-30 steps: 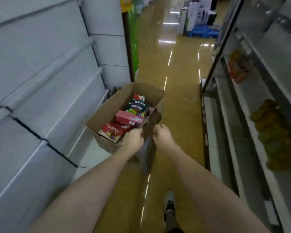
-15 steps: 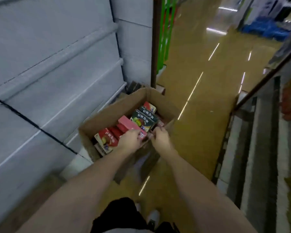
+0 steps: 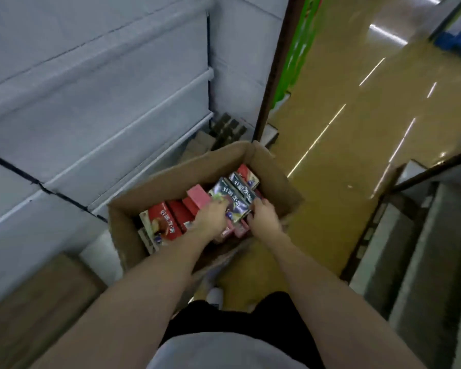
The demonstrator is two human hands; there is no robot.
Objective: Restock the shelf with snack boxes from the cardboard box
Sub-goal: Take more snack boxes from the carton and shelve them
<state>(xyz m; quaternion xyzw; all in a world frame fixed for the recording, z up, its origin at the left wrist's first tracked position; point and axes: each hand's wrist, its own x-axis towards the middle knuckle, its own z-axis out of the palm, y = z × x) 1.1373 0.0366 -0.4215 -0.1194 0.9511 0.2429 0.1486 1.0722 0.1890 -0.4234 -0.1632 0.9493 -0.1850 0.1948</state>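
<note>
An open cardboard box point(image 3: 171, 179) stands on the floor against the grey shelf unit point(image 3: 96, 102). Inside lie several snack boxes: red ones point(image 3: 164, 225) at the left, a pink one point(image 3: 198, 195) in the middle, dark ones at the right. Both my hands are inside the cardboard box. My left hand point(image 3: 210, 218) and my right hand point(image 3: 264, 215) grip a dark snack box point(image 3: 230, 198) from either side. A second dark box point(image 3: 241, 183) lies just behind it.
Empty grey shelf boards run along the left. A flat brown carton point(image 3: 35, 302) lies at the lower left. Another shelf unit point(image 3: 415, 249) stands at the right across the shiny tan aisle floor point(image 3: 343, 107). My white shoe point(image 3: 214, 295) shows below the box.
My hands moved from the cardboard box's near rim into the box and took hold of the dark snack box. The view tilted down and closer.
</note>
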